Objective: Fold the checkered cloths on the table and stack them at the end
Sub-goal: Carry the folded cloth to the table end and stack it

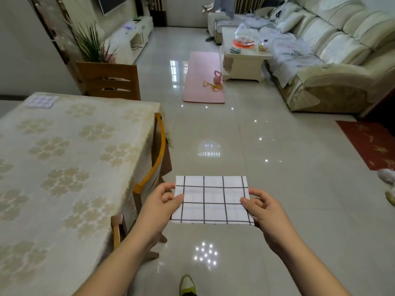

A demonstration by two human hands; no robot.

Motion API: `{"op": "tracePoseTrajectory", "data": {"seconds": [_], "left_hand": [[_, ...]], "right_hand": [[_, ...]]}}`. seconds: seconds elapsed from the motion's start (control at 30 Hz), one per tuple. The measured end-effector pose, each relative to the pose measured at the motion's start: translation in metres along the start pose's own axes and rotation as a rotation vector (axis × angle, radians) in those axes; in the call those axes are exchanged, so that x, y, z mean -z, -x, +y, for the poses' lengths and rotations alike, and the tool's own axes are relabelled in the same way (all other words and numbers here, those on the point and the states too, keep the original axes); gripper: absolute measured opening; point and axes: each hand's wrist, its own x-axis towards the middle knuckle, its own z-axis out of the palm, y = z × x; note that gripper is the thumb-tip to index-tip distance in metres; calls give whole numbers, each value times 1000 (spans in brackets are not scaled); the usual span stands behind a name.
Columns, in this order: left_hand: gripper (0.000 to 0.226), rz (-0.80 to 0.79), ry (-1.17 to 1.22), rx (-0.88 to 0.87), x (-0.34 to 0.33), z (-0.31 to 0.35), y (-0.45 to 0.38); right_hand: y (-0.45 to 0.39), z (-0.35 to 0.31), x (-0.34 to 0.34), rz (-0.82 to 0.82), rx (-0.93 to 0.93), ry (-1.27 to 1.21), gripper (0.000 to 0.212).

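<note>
You hold a folded checkered cloth (211, 200) flat over the floor, your left hand (159, 207) pinching its 9 o'clock edge and your right hand (266, 210) its 3 o'clock edge. At 10 o'clock, another folded cloth (42, 101) lies on the table's (70, 150) far corner.

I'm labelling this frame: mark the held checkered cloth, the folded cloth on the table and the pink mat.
held checkered cloth (212, 199), head view, centre.
folded cloth on the table (42, 101), head view, middle.
pink mat (202, 69), head view, bare middle.

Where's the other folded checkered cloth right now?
The small folded checkered cloth lies at the far left corner of the floral-clothed table, near the wooden chair.
</note>
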Motion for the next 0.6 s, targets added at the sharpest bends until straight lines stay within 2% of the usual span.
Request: {"op": "tracePoseTrajectory", "data": {"seconds": [0.3, 0.6], "left_hand": [[23, 30, 47, -17, 20, 32, -93], [26, 140, -18, 15, -5, 59, -205]], "right_hand": [[-89, -36, -34, -32, -25, -23, 22], [-218, -67, -23, -86, -11, -31, 18]]}}
